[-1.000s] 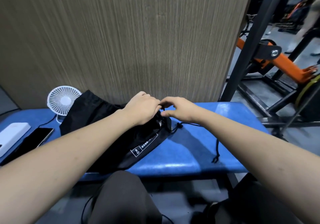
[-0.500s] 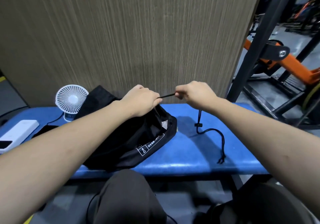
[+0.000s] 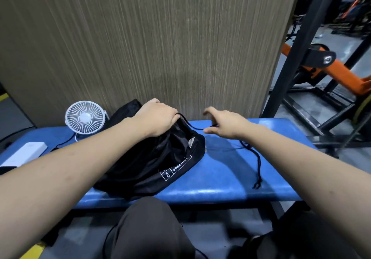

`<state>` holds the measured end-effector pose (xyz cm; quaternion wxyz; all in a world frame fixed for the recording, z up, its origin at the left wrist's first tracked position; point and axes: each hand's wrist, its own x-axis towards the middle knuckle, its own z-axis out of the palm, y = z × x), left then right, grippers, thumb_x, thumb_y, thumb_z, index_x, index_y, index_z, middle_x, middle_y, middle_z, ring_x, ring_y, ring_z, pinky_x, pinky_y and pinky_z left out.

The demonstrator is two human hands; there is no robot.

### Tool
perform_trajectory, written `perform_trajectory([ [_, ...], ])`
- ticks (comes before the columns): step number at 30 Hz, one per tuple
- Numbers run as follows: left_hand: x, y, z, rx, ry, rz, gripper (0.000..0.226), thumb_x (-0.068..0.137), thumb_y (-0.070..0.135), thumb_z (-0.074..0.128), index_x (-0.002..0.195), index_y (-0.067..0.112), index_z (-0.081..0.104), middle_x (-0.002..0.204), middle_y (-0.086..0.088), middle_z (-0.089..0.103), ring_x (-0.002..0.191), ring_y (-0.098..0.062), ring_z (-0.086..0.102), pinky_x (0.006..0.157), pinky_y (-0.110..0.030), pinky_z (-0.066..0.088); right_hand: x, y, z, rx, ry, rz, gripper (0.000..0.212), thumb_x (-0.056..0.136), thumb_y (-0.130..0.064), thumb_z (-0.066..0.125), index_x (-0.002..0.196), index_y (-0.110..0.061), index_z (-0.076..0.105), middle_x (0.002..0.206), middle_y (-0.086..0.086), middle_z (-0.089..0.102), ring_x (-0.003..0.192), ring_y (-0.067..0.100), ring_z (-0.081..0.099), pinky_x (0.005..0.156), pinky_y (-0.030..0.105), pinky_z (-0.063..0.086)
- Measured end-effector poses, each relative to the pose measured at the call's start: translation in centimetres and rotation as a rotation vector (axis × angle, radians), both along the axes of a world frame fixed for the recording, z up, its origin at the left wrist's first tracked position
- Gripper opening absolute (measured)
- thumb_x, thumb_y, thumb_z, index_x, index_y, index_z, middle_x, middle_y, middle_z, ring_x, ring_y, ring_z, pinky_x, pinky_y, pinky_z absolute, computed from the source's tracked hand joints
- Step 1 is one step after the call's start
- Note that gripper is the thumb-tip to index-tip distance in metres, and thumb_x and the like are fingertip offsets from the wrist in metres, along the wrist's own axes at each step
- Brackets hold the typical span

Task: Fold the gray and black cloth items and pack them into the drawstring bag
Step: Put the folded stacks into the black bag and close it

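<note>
With the black drawstring bag [image 3: 152, 158] lying full and rumpled on the blue table [image 3: 220, 178], I judge that I am at the closing step: no gray or black cloth lies loose outside, so the items are likely packed, though I cannot see inside. My left hand [image 3: 156, 118] has its grip bunched tight around the gathered mouth at the bag's far end, fingers curled over the fabric. My right hand [image 3: 224, 124] hovers just right of it, grip spread, fingers loose and blurred, holding nothing that I can make out. The drawstring cord [image 3: 257, 164] runs from my left fist across under the right hand, then trails down the table toward the near edge, ending in a knot.

The next move, as I read it, calls for the right hand to pinch the cord close to the mouth and pull it rightward while the left pins the neck.

The bag looks thin and slightly glossy, creased, with a white printed label on its near side. It sits left of the table's middle, against the wood-grain wall [image 3: 160, 38], beside a small white fan [image 3: 84, 117].
</note>
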<state>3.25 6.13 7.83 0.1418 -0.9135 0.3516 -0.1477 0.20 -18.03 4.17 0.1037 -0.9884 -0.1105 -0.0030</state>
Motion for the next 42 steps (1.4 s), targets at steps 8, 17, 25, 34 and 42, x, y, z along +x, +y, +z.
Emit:
perform_trajectory([
  [8, -0.1, -0.2, 0.2, 0.055, -0.029, -0.014, 0.03, 0.104, 0.03, 0.026, 0.086, 0.023, 0.049, 0.1, 0.001, 0.07, 0.094, -0.022, 0.064, 0.096, -0.035, 0.037, -0.3, 7.1, 1.6, 0.771, 0.245, 0.179, 0.019, 0.101, -0.015, 0.054, 0.102, 0.003, 0.06, 0.078, 0.009, 0.066, 0.067, 0.018, 0.059, 0.063, 0.023, 0.049],
  [17, -0.7, 0.4, 1.1, 0.0, -0.024, -0.022, 0.035, 0.105, 0.041, 0.023, 0.087, 0.023, 0.047, 0.106, -0.001, 0.068, 0.104, -0.025, 0.062, 0.094, -0.037, 0.037, 0.2, 5.8, 4.3, -0.009, -0.315, 0.156, 0.024, 0.101, -0.041, 0.044, 0.087, -0.025, 0.056, 0.073, 0.0, 0.051, 0.074, 0.028, 0.049, 0.063, 0.031, 0.032],
  [25, -2.1, 1.2, 2.0, -0.004, 0.077, 0.085, 0.04, 0.103, 0.046, 0.023, 0.091, 0.022, 0.053, 0.107, -0.003, 0.068, 0.104, -0.028, 0.061, 0.086, -0.038, 0.04, 0.9, -1.1, 2.7, -0.123, -0.348, -0.01, 0.027, 0.103, -0.039, 0.041, 0.085, -0.02, 0.048, 0.068, 0.008, 0.052, 0.067, 0.035, 0.052, 0.057, 0.034, 0.034],
  [34, -2.1, 0.6, 0.7, -0.026, 0.083, 0.148, 0.042, 0.104, 0.044, 0.023, 0.099, 0.019, 0.057, 0.111, -0.009, 0.066, 0.105, -0.032, 0.062, 0.077, -0.038, 0.041, -0.1, 3.0, 0.9, 0.22, -0.102, 0.154, 0.034, 0.094, -0.04, 0.061, 0.122, -0.021, 0.056, 0.105, -0.002, 0.07, 0.101, 0.022, 0.062, 0.091, 0.035, 0.046],
  [42, -2.0, 1.0, 0.3, -0.06, 0.127, 0.153, 0.041, 0.102, 0.045, 0.024, 0.103, 0.022, 0.058, 0.11, -0.005, 0.067, 0.105, -0.028, 0.061, 0.074, -0.037, 0.04, -0.3, 7.4, 1.5, 0.457, -0.008, 0.201, 0.022, 0.098, -0.024, 0.056, 0.076, -0.026, 0.056, 0.066, -0.009, 0.058, 0.06, 0.003, 0.048, 0.059, 0.021, 0.037],
])
